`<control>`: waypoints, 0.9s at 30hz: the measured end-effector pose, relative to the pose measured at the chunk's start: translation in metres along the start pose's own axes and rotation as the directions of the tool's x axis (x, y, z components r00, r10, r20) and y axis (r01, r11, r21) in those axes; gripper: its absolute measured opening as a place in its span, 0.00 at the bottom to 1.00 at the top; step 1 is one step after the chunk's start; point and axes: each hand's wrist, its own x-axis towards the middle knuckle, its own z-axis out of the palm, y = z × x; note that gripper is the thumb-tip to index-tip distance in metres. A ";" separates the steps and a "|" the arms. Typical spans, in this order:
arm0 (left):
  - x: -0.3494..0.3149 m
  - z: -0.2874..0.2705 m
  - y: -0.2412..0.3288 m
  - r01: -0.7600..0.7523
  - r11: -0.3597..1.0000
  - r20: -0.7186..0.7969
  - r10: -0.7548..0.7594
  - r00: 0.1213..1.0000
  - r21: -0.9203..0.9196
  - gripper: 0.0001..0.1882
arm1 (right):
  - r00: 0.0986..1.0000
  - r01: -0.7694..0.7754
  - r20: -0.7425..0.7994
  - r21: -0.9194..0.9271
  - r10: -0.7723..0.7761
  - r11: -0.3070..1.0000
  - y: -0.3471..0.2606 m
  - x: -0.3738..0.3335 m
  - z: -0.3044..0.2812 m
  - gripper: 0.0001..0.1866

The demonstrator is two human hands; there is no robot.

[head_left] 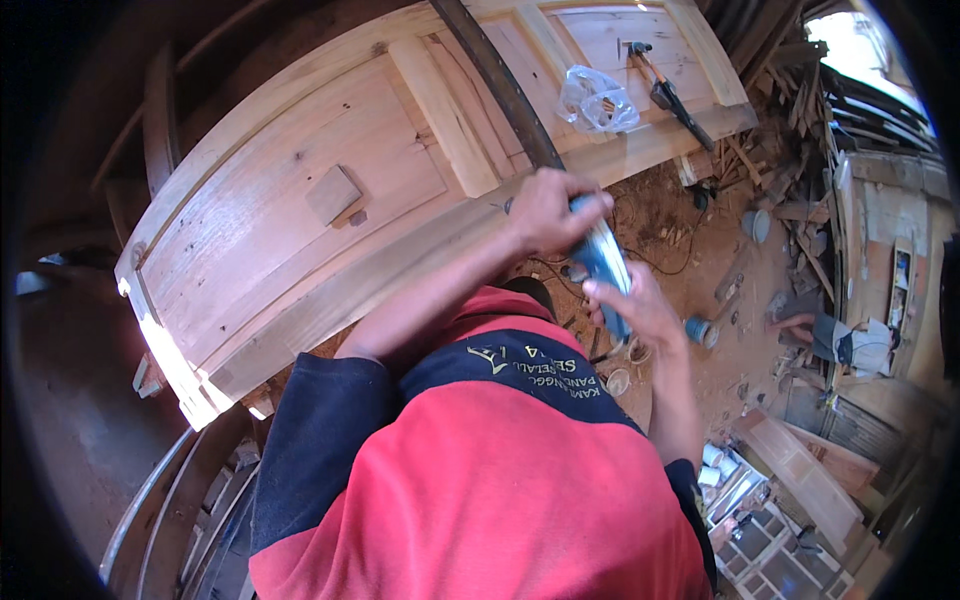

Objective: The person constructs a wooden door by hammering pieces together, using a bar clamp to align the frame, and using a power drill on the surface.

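Both my hands are closed on a blue elongated tool (pixel 607 262) with a pale, shiny side; its exact kind is hard to make out. My left hand (pixel 560 212) wraps its upper end, beside the panel door's near edge. Lower down, my right hand (pixel 640 302) grips the other end, thumb on top. A long dark metal bar (pixel 490 70) crosses the wooden panel door (pixel 260 235) and runs down to my left hand. Whether the bar joins the blue tool is hidden by my fingers. On the door's left part lies a small wood block (pixel 333 195).
A clear plastic bag (pixel 597 100) and a hammer (pixel 640 52) beside a dark-handled tool lie on the door's right part. Below, a cord (pixel 690 250), buckets (pixel 755 225) and wood scraps lie on the dirt floor. Another person (pixel 855 345) is at the right, near stacked boards.
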 end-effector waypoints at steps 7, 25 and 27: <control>0.050 -0.044 -0.044 0.003 0.961 -0.012 -0.006 1.000 -0.276 0.24 | 0.999 -0.044 0.001 0.017 0.044 0.999 -0.052 0.057 0.006 0.14; 0.054 -0.050 -0.060 0.061 0.915 0.062 -0.039 0.997 -0.399 0.23 | 0.997 -0.040 -0.059 0.020 0.042 0.999 -0.053 0.062 0.021 0.12; 0.054 -0.051 -0.059 0.060 0.915 0.064 -0.037 0.997 -0.399 0.23 | 0.997 -0.040 -0.064 0.014 0.041 0.999 -0.054 0.061 0.022 0.12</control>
